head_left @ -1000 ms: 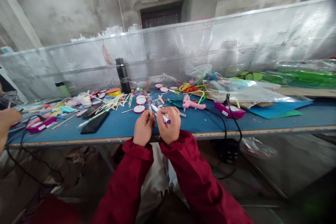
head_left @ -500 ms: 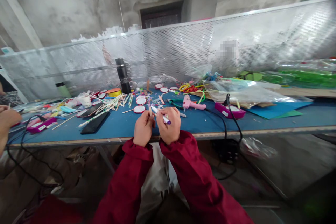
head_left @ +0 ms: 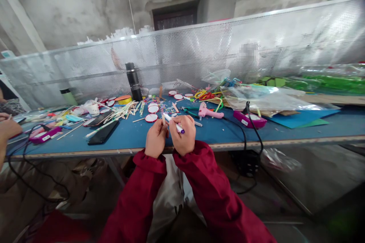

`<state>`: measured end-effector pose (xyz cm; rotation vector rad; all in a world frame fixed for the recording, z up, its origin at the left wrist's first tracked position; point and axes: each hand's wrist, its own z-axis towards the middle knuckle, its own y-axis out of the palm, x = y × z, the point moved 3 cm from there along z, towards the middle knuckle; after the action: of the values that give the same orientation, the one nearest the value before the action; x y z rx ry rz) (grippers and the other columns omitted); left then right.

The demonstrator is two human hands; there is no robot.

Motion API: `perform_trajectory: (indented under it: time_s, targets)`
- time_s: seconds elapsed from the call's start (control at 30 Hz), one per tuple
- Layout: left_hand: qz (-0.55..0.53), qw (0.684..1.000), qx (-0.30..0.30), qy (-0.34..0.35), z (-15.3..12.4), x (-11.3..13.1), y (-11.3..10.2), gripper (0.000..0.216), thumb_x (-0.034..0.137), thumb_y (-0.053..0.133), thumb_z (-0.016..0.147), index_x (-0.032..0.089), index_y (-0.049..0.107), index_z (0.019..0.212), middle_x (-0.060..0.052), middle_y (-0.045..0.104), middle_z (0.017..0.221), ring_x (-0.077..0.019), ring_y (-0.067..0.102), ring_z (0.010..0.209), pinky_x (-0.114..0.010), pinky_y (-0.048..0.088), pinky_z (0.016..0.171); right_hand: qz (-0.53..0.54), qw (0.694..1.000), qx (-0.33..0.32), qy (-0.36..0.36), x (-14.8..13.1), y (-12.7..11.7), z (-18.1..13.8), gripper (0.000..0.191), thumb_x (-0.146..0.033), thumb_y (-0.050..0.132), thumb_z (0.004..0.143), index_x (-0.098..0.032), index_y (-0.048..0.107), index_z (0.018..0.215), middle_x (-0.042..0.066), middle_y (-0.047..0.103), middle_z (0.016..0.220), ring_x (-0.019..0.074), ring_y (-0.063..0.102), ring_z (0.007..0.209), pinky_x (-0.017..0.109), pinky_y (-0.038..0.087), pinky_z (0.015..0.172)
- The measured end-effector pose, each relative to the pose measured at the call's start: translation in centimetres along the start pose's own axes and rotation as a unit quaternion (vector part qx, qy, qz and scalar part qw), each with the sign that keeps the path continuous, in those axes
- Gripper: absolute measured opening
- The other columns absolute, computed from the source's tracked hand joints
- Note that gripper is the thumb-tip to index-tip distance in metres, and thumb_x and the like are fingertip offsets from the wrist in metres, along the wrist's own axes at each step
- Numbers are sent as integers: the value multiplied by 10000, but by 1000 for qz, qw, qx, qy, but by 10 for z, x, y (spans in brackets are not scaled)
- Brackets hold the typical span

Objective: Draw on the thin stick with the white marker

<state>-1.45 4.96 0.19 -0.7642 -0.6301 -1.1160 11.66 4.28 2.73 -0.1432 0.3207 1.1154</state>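
While the left hand (head_left: 155, 140) pinches a thin wooden stick (head_left: 163, 117) upright over the near edge of the table (head_left: 128, 136), the right hand (head_left: 184, 138) is closed around a marker (head_left: 174, 124), tip at the stick. Risk: heavy pressure may bend or twist the stick, so the tip skids.

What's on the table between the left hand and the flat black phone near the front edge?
Nothing: the head view shows only bare blue tabletop between the left hand and that phone.
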Motion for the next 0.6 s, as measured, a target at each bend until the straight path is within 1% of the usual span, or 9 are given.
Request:
perform_trajectory:
  time_s: [0.17, 0.27, 0.4, 0.6]
  targets:
    - [1, 1000, 0, 7, 1, 1, 0, 160, 318, 544, 988, 214, 587, 874, 38, 558, 662, -148, 499, 615, -258, 378, 601, -1, 1000, 2, -5, 0, 0, 0, 163, -218, 597, 950, -258, 542, 802, -20, 676, 755, 178, 631, 726, 393, 438, 846]
    - [5, 1000, 0, 3, 0, 0, 0, 162, 319, 542, 989, 214, 589, 876, 35, 561, 664, -151, 501, 621, -262, 385, 611, -4, 1000, 7, 2, 1, 0, 0, 157, -219, 597, 951, -258, 547, 808, -17, 691, 770, 181, 642, 739, 396, 438, 854]
    - [2, 1000, -1, 1, 0, 0, 0, 170, 323, 536, 993, 217, 580, 868, 40, 549, 659, -149, 496, 609, -260, 383, 602, 5, 1000, -3, -6, 0, 1, 0, 147, -211, 601, 941, -256, 553, 810, -21, 682, 760, 178, 643, 738, 392, 439, 860]
    - [5, 1000, 0, 5, 1, -1, 0, 169, 335, 546, 987, 216, 587, 875, 35, 564, 668, -150, 500, 615, -261, 387, 608, -10, 1000, 3, 3, 2, 1, -1, 147, -228, 595, 951, -257, 551, 813, -18, 687, 769, 180, 640, 747, 391, 433, 855]
